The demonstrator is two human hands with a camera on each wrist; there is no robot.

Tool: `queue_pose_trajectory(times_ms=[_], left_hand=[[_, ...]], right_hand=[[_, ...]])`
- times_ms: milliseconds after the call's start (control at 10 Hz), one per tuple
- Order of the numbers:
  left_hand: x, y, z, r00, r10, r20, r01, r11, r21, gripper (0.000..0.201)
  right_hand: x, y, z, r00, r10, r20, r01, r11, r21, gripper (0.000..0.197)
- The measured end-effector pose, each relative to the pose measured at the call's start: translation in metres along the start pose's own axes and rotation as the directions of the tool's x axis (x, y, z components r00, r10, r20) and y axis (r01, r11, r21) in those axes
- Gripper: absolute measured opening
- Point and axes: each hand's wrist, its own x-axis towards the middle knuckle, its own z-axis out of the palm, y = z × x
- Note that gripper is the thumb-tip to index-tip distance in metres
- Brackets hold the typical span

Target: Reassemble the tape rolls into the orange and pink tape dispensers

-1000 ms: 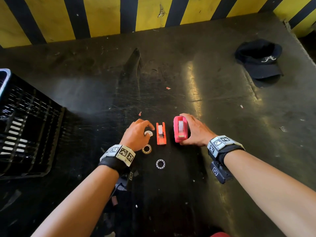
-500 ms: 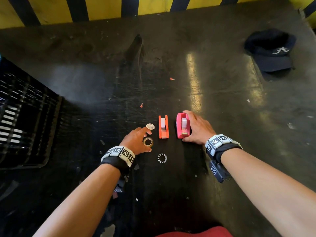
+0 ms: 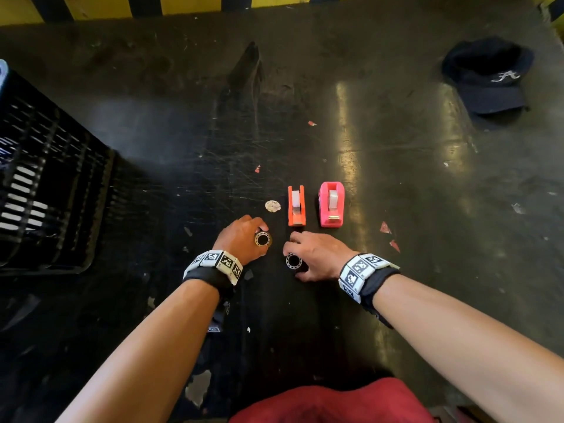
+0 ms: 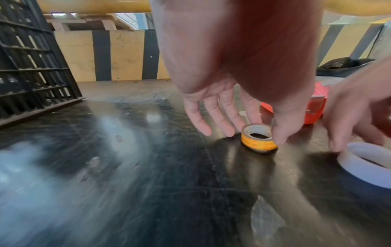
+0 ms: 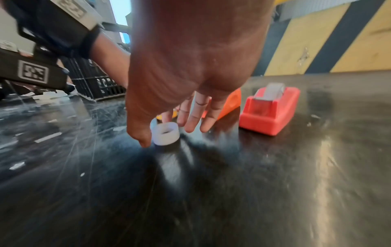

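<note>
Dark scuffed table (image 3: 396, 270); black crate (image 3: 45, 178) far left, dark cap (image 3: 488, 83) far right corner, both well apart from the work. Centre: 2 dispensers side by side, pink dispenser (image 3: 332, 204) on the right, orange dispenser (image 3: 296, 206) on the left, each w/ a pale strip in its slot; neither touched by a hand. Nearer the person, 2 tape rolls lying flat: yellow-sided roll (image 4: 259, 139) under the left hand (image 3: 242, 241), white roll (image 5: 166, 132) under the right hand (image 3: 320, 254). 1 small pale disc (image 3: 272, 206) just left of the orange unit (purpose unclear). Grip: left thumb and forefinger pinch the yellow roll by its rim, other fingers spread; right hand's thumb and fingertips bracket the white roll, relaxed, contact looks light, can't tell if it's a real hold. Risks, my guess: rolls are small and smooth, so a rim pinch could slip and the roll would run off across the table; both hands lifting at once may knock the orange unit, it sits just beyond the right fingertips; rolls could get swapped btw dispensers if sizes differ.
</note>
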Motion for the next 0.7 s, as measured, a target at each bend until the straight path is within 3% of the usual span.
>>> queue_pose_trajectory(times_ms=[100, 200, 300, 400, 500, 700], left_hand=[[-0.007, -0.007, 0.001, 1.000, -0.019, 0.007, 0.019, 0.999, -0.032, 0.050], [-0.007, -0.016, -0.011, 0.999, -0.041, -0.024, 0.040, 0.997, -0.070, 0.054], [0.002, -0.026, -0.030, 0.994, -0.066, -0.084, 0.059, 0.994, -0.090, 0.055], [0.015, -0.035, -0.043, 0.989, -0.071, -0.129, 0.057, 0.992, -0.109, 0.054], [0.029, -0.043, -0.046, 0.987, -0.086, -0.137, 0.067, 0.989, -0.134, 0.051], [0.043, -0.050, -0.036, 0.985, -0.069, -0.158, 0.045, 0.988, -0.149, 0.048]], right_hand=[[0.000, -0.004, 0.006, 1.000, -0.004, 0.006, 0.004, 1.000, 0.016, 0.046], [0.010, -0.015, -0.006, 0.996, -0.061, -0.068, 0.063, 0.998, 0.030, 0.040], [0.041, -0.024, -0.030, 0.981, -0.024, -0.192, 0.035, 0.998, 0.053, 0.040], [0.073, -0.026, -0.051, 0.969, 0.065, -0.240, -0.055, 0.997, 0.048, 0.041], [0.100, -0.021, -0.056, 0.961, 0.126, -0.245, -0.146, 0.987, -0.067, 0.038], [0.121, -0.016, -0.050, 0.962, 0.172, -0.212, -0.215, 0.956, -0.202, 0.048]])
